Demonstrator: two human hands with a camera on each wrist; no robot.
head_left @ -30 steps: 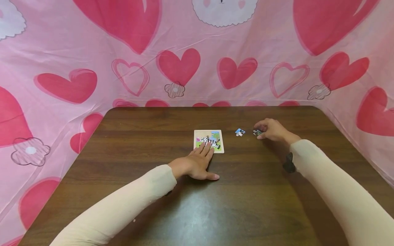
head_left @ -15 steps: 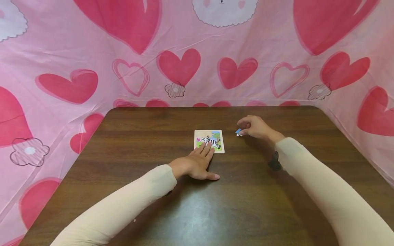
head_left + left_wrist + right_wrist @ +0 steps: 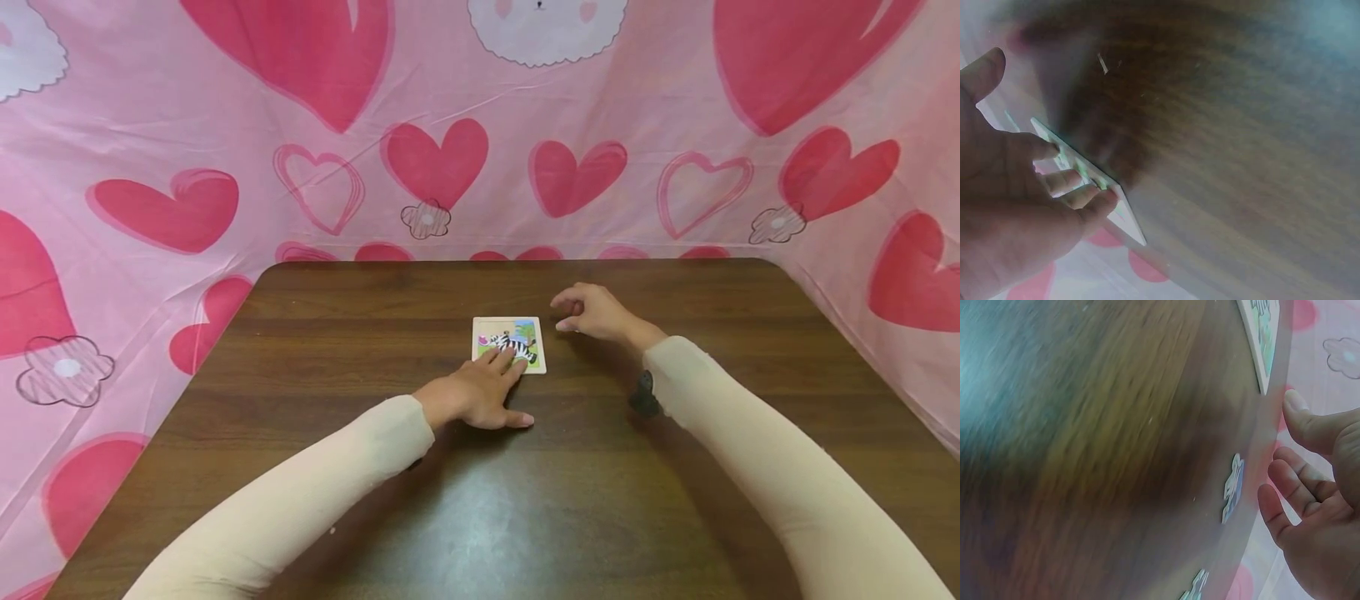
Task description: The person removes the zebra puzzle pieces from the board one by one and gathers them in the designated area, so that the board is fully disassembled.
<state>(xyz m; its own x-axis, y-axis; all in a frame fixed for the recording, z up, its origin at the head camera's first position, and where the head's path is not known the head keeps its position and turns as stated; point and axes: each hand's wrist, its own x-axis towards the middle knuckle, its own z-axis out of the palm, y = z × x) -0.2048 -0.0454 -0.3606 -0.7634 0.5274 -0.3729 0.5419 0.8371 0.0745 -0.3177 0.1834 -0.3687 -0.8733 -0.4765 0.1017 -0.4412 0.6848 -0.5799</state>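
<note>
A small framed zebra jigsaw puzzle (image 3: 528, 332) lies flat on the table, its upper left showing bare pale wood. My left hand (image 3: 480, 396) rests on its near edge, fingers stretched out and thumb spread on the tabletop side; the left wrist view shows the fingertips on the puzzle board (image 3: 1127, 220). To the right of the puzzle my right hand (image 3: 596, 312) hovers, fingers loosely bent, a gap between thumb and forefinger, nothing held. The right wrist view shows a blue-and-white puzzle piece (image 3: 1234, 487) and a second puzzle piece (image 3: 1195, 587) on the table; the hand hides both from the head view.
The brown wooden table (image 3: 360, 333) stretches around both hands. A pink cloth with red hearts (image 3: 435, 158) hangs behind it and at both sides. On the right wrist is a black device (image 3: 645, 396).
My right hand has moved left, from the farther puzzle piece past the blue-and-white one, toward the puzzle. My left hand has stayed on the puzzle, shifting only slightly.
</note>
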